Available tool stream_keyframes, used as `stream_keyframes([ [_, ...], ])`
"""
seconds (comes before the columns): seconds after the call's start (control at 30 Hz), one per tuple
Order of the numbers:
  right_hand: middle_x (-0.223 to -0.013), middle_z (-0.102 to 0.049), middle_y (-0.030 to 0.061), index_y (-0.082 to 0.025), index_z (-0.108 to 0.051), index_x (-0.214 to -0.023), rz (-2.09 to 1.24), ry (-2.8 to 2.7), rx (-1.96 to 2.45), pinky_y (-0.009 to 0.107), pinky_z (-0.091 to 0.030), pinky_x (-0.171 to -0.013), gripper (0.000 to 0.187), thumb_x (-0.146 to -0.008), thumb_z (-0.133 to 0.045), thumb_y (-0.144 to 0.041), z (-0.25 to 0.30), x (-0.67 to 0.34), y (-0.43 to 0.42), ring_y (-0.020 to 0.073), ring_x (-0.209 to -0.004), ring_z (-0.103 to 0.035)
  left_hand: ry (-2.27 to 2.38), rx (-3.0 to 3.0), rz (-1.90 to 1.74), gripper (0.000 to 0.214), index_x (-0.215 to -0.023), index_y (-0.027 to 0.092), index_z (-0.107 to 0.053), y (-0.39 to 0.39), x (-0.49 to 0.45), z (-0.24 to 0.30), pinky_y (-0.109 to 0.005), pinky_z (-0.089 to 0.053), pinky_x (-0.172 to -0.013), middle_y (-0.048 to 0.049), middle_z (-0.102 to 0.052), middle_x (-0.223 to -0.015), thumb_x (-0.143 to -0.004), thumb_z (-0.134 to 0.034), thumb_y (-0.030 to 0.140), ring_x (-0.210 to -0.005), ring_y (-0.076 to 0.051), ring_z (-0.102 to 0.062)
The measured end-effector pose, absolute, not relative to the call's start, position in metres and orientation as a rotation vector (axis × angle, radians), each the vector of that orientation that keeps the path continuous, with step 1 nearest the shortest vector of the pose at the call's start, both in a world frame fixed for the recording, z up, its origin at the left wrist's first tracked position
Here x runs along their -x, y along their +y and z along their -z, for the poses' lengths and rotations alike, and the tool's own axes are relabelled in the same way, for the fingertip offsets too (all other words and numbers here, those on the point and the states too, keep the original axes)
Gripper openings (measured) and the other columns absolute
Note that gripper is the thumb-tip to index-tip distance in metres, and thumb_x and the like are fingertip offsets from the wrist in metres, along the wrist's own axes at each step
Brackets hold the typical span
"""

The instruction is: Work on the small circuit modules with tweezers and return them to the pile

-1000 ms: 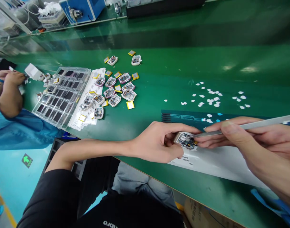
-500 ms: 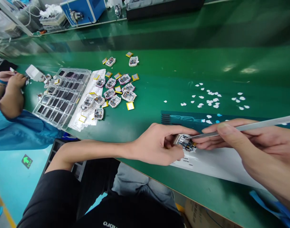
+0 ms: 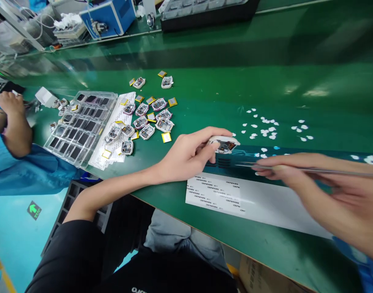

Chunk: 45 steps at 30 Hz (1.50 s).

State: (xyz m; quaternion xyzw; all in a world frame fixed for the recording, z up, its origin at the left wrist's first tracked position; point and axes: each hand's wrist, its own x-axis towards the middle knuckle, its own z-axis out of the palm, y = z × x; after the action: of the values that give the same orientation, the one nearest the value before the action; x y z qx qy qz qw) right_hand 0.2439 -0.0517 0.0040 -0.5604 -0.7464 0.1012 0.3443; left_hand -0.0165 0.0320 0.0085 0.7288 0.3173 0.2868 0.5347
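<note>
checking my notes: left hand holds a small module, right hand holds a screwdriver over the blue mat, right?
Not a screwdriver. The head view shows the right hand holding tweezers over the blue mat; the left hand does hold a small module.

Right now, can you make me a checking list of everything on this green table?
Surface: green bench, glossy, with a white label sheet near the front edge.
Job's things: left hand holds a small white module just above a dark blue strip; right hand grips metal tweezers.
Clutter: a pile of similar modules with yellow squares, white paper dots, a clear tray of dark panels.
Hands: both closed on their items.
Cables: thin wires by the blue machine, far left.
Surroundings: another person's blue sleeve at left.
</note>
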Motion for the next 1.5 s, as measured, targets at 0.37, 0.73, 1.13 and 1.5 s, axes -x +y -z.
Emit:
stream_keyframes([
  [0.37,-0.097,-0.083,-0.0039,-0.034,-0.082,-0.084,-0.378,-1.954,1.391,0.037,-0.07,-0.074,0.03,-0.101,-0.062,-0.046,-0.006,-0.228,-0.042,0.0239,-0.088,-0.081,0.561,-2.248,-0.306,0.026,-0.116,0.019,-0.058,0.04,0.022,-0.014,-0.03,-0.047,-0.073,-0.0035,-0.068,-0.087,-0.109,-0.034,0.027,-0.075,-0.016,-0.062],
  [0.73,-0.102,-0.082,-0.0052,-0.035,-0.083,-0.097,-0.385,-2.024,1.373,0.034,-0.07,-0.074,0.025,-0.103,-0.06,-0.043,-0.002,-0.232,-0.036,0.0231,-0.087,-0.081,0.494,-2.504,-0.115,0.029,-0.127,0.02,-0.056,0.042,0.02,-0.008,-0.032,-0.052,-0.085,-0.01,-0.075,-0.11,-0.108,-0.034,0.021,-0.102,-0.022,-0.068],
  [1.13,-0.116,-0.081,-0.0064,-0.041,-0.073,-0.13,-0.003,-2.03,1.299,0.034,-0.067,-0.081,0.047,-0.094,-0.068,-0.012,-0.006,-0.225,-0.049,0.0195,-0.097,-0.08,0.55,-2.568,-0.048,0.03,-0.126,0.018,-0.06,0.037,0.015,-0.012,-0.03,-0.046,-0.075,-0.0076,-0.072,-0.099,-0.104,-0.04,0.012,-0.1,-0.022,-0.064],
  [1.5,-0.122,-0.079,0.001,-0.051,-0.056,-0.15,0.018,-1.987,1.392,0.049,-0.062,-0.081,0.064,-0.097,-0.064,-0.016,-0.007,-0.232,-0.061,0.0297,-0.1,-0.078,0.843,-1.314,-0.762,0.022,-0.115,0.013,-0.061,0.061,0.03,-0.036,-0.027,-0.046,-0.063,-0.011,-0.077,-0.102,-0.105,-0.045,0.025,-0.064,-0.01,-0.058],
])
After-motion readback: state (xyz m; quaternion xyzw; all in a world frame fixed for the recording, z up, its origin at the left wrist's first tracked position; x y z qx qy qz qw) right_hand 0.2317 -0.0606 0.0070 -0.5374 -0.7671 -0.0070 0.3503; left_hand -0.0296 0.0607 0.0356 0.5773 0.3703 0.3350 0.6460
